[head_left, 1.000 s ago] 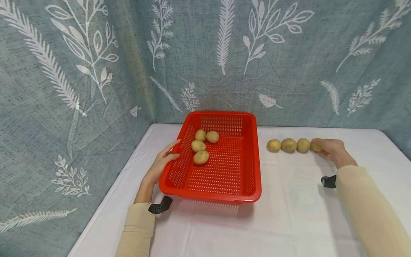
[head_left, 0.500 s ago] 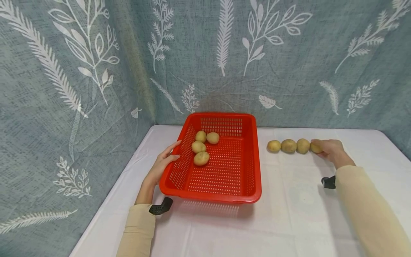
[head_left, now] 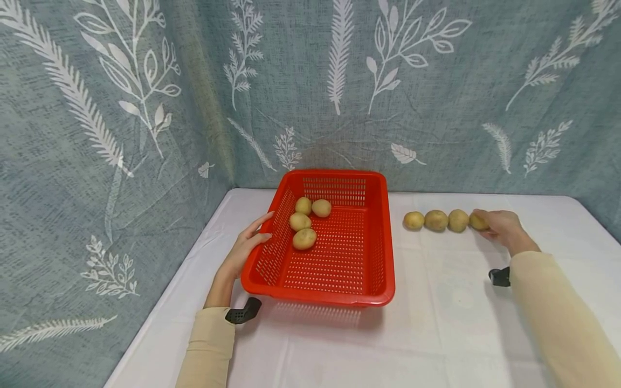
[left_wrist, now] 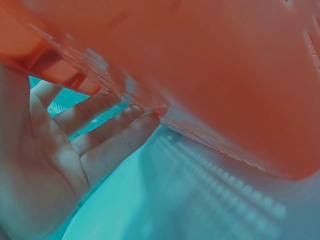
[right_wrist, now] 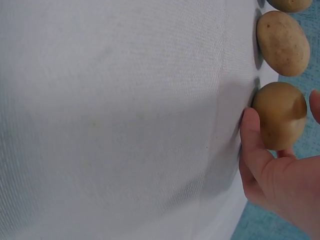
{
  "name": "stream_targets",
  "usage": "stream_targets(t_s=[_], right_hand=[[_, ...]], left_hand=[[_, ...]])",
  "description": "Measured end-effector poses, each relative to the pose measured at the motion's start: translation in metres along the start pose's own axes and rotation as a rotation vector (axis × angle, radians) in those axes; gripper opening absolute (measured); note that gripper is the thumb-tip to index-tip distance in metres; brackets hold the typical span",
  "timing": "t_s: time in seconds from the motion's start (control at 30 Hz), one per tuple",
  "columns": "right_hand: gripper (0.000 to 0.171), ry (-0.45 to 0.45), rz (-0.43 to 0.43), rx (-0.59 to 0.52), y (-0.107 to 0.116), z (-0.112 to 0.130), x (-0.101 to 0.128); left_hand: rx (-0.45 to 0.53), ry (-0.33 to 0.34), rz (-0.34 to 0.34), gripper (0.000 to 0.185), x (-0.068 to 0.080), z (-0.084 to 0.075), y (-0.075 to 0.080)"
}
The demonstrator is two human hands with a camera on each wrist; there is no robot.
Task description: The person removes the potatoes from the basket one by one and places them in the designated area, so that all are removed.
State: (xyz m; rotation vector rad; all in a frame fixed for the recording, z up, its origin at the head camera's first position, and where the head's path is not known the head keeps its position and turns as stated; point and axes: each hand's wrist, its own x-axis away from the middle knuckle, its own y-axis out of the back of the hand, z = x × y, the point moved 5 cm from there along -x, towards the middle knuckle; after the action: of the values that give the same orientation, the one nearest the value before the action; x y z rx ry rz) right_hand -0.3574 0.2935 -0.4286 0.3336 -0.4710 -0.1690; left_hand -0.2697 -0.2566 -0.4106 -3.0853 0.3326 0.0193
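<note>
A red slotted basket (head_left: pixel 320 296) stands on the white tablecloth with several potatoes (head_left: pixel 304 238) in its far left part. My left hand (head_left: pixel 247 242) lies against the basket's left wall with straight fingers. The left wrist view shows those fingers (left_wrist: pixel 115 145) under the basket's red rim (left_wrist: pixel 200 65). To the right of the basket, potatoes lie in a row (head_left: pixel 436 220) on the cloth. My right hand (head_left: pixel 495 223) grips the rightmost potato (head_left: pixel 477 221). In the right wrist view my thumb (right_wrist: pixel 252 135) and a fingertip pinch that potato (right_wrist: pixel 279 115), which rests on the cloth beside its neighbour (right_wrist: pixel 282 42).
Blue-green curtains with white leaf prints close off the back and left of the table (head_left: pixel 436 323). The table's left edge runs just beyond my left arm. Bare white cloth lies in front of the basket and between basket and potato row.
Almost nothing differs. My right wrist has shifted a little to the right and down; both hands keep their places on the basket and the potato.
</note>
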Motion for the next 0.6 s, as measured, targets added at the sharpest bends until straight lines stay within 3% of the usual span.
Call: stream_targets(t_s=[0.6], right_hand=[[0.069, -0.022, -0.090, -0.064, 0.0063, 0.0003, 0.0077]], left_hand=[[-0.008, -0.004, 0.002, 0.056, -0.0008, 0.0000, 0.0003]])
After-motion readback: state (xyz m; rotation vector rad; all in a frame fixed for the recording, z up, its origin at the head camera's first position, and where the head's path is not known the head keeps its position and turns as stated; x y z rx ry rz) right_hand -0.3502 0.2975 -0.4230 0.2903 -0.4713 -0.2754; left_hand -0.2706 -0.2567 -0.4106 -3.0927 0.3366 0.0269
